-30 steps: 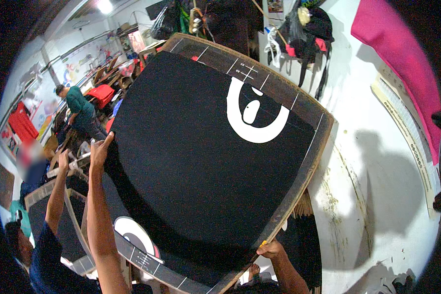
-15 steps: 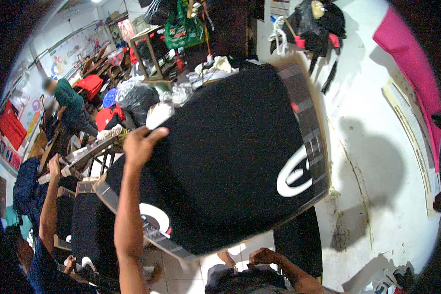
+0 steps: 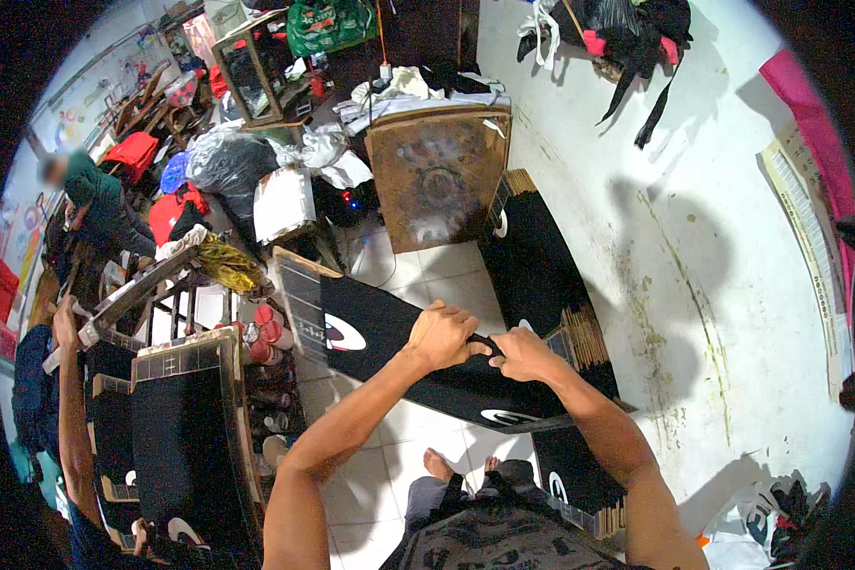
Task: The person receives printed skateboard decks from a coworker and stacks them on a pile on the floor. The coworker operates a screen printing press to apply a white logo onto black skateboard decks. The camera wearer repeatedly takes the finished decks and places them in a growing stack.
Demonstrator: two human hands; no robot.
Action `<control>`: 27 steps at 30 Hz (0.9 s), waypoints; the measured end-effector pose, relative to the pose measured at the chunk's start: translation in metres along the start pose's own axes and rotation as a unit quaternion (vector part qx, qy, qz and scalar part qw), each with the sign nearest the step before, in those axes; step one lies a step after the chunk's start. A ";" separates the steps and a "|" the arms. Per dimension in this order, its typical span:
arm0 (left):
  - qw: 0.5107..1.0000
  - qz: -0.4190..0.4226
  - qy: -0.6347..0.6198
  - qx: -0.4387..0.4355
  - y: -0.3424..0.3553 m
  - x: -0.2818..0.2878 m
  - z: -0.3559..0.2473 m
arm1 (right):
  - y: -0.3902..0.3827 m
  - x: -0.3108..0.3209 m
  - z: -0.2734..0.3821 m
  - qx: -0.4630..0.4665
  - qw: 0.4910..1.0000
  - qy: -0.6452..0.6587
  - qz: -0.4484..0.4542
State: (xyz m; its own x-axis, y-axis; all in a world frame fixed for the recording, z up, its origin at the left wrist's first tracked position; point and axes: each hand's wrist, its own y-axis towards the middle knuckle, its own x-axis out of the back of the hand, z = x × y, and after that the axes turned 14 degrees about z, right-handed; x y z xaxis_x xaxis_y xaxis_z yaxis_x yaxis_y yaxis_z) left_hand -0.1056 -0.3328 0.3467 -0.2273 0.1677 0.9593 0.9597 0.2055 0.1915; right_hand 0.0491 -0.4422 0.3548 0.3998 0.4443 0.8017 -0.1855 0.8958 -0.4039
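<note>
A long board wrapped in black cloth (image 3: 382, 318) with white oval prints lies slantwise before me, its pale-edged end at the left. My left hand (image 3: 442, 335) is closed over a gathered ridge of that cloth near the middle of the board. Close beside it, my right hand (image 3: 525, 355) also grips the ridge, thumb and fingers pressed together. The cloth bunches up between the two hands. Under the board's right part shows a stack of similar black-covered boards (image 3: 532, 252) with wooden ends; my right forearm hides part of it.
Another person's arm (image 3: 70, 389) reaches in at the left beside more black-covered boards (image 3: 182, 427). A brown wooden panel (image 3: 437, 180) stands ahead, near bags and clutter. The white wall (image 3: 627, 256) bounds the right side. Red-topped containers (image 3: 269, 332) stand beside a rack.
The board, raised and tilted in front of me before, has come down low. My left hand has left its edge for the cloth's middle, and my right hand has moved up from my waist to the cloth.
</note>
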 end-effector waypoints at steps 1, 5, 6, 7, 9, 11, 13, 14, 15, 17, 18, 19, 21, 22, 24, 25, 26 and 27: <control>0.999 0.046 -0.013 0.020 0.000 -0.012 0.003 | 0.007 -0.016 -0.009 -0.002 1.000 0.010 -0.007; 0.994 0.007 -0.050 0.093 0.004 -0.064 0.003 | 0.032 -0.063 -0.054 0.002 0.999 0.002 -0.036; 0.990 -0.012 -0.076 0.120 0.007 -0.079 -0.001 | 0.039 -0.070 -0.066 -0.013 0.999 -0.017 -0.030; 0.984 -0.012 -0.094 0.149 0.012 -0.095 -0.006 | 0.044 -0.076 -0.079 -0.013 0.999 -0.014 -0.028; 0.970 -0.032 -0.148 0.189 0.020 -0.127 -0.013 | 0.056 -0.084 -0.104 -0.049 0.998 0.013 -0.036; 0.956 -0.003 -0.216 0.200 0.023 -0.159 -0.018 | 0.066 -0.087 -0.130 -0.104 0.994 0.030 -0.032; 0.940 0.080 -0.250 0.217 0.023 -0.189 -0.020 | 0.077 -0.085 -0.161 -0.169 0.985 0.039 -0.023; 0.933 0.132 -0.244 0.227 0.023 -0.203 -0.020 | 0.083 -0.083 -0.178 -0.186 0.981 0.058 -0.013; 0.932 0.165 -0.221 0.234 0.026 -0.217 -0.018 | 0.089 -0.081 -0.196 -0.203 0.977 0.072 -0.005; 0.897 0.213 -0.254 0.292 0.031 -0.238 -0.017 | 0.105 -0.075 -0.231 -0.253 0.965 0.062 0.016; 0.876 0.243 -0.266 0.321 0.041 -0.247 -0.007 | 0.115 -0.068 -0.249 -0.243 0.967 0.080 -0.010; 0.865 0.258 -0.278 0.328 0.050 -0.255 0.001 | 0.120 -0.065 -0.265 -0.257 0.962 0.094 -0.016; 0.844 0.271 -0.299 0.352 0.069 -0.267 0.009 | 0.133 -0.058 -0.299 -0.275 0.953 0.126 0.006; 0.840 0.267 -0.309 0.356 0.081 -0.273 0.016 | 0.142 -0.053 -0.318 -0.273 0.954 0.124 0.001; 0.823 0.270 -0.330 0.375 0.099 -0.283 0.031 | 0.160 -0.053 -0.352 -0.274 0.954 0.121 -0.006; 0.814 0.269 -0.347 0.381 0.106 -0.288 0.038 | 0.170 -0.055 -0.368 -0.281 0.952 0.125 -0.010; 0.801 0.280 -0.346 0.400 0.113 -0.293 0.044 | 0.180 -0.057 -0.385 -0.290 0.949 0.122 -0.013; 0.784 0.293 -0.354 0.418 0.117 -0.298 0.051 | 0.189 -0.060 -0.400 -0.300 0.947 0.114 -0.016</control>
State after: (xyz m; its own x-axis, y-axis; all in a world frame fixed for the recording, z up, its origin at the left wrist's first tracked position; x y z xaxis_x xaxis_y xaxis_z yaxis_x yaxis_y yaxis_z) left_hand 0.0662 -0.3091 0.0730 -0.1073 0.9014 0.4196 0.5574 0.4040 -0.7254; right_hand 0.3494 -0.3046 0.0536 0.5921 0.3418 0.7298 0.3462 0.7099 -0.6134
